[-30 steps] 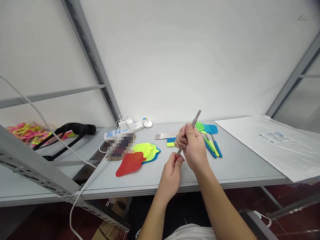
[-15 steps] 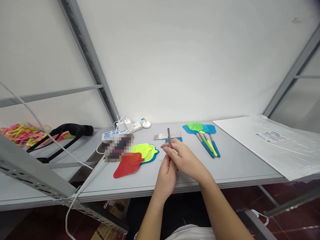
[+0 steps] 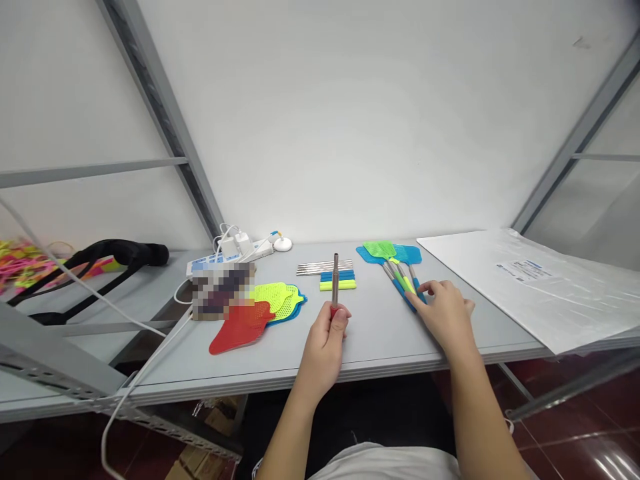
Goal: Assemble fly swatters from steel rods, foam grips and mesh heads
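- Clasped in the left hand (image 3: 324, 341) is a red handle (image 3: 334, 311), with the thumb laid over its upper end and most of it hidden by the fingers.
- Wobble or twisting of the metal rod (image 3: 336, 279) might be caused by an insecure joint at the handle; how deeply it is seated cannot be judged. Being supported only at its foot, it could also be tipped aside if its free top were knocked.
- By the grip, the rod is borne nearly upright: its lower end is met by the handle at the thumb, and its bare top is raised above the fist, touched by nothing.
- Behind it on the desk (image 3: 380, 340), thin metal rods (image 3: 317, 268) are laid side by side, with blue and yellow handles (image 3: 338, 285) just in front.
- Over the handles of the assembled swatters (image 3: 379, 251), the right hand (image 3: 447, 312) is placed with fingers bent; whether one is pinched cannot be told.
- To the left, a red swatter head (image 3: 241, 327) is overlapped with yellow heads (image 3: 273, 298); to the right, a white wrapped panel (image 3: 500, 287) is set flat.
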`<state>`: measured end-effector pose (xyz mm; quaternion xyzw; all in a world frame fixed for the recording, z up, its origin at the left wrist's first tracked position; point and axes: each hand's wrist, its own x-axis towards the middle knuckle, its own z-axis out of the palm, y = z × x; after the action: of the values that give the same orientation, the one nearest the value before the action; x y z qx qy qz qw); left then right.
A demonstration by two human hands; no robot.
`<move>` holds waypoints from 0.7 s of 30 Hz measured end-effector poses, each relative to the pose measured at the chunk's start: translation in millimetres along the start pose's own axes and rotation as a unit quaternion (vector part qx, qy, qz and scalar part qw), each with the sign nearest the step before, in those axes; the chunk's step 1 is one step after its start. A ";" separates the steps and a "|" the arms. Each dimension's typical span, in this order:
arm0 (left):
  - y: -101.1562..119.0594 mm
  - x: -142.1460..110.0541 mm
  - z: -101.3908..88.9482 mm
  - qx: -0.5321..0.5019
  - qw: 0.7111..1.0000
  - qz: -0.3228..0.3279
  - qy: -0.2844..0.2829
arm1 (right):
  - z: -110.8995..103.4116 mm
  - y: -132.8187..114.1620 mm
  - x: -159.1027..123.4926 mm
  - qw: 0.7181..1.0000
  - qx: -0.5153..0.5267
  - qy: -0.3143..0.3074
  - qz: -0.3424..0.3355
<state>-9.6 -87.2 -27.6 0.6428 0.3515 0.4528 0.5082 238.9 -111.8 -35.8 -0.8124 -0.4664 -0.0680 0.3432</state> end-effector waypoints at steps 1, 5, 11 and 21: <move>-0.1 0.1 0.0 0.002 1.000 0.000 0.001 | 3.8 -0.9 -2.0 1.000 -0.007 -0.001 -0.004; 0.2 0.2 -0.9 0.009 1.000 0.004 -0.006 | 11.3 -4.1 -4.2 0.999 -0.024 0.006 -0.021; 0.3 0.3 -1.4 0.008 1.000 0.007 -0.010 | 8.8 -3.6 -8.2 0.999 -0.030 0.027 -0.035; -0.4 -0.6 -1.5 0.006 1.000 0.002 -0.021 | 6.4 -5.0 -15.8 0.998 -0.049 0.033 -0.022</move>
<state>-11.3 -87.1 -28.1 0.6563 0.3421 0.4377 0.5106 224.8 -117.3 -45.0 -0.8148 -0.4691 -0.1250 0.3167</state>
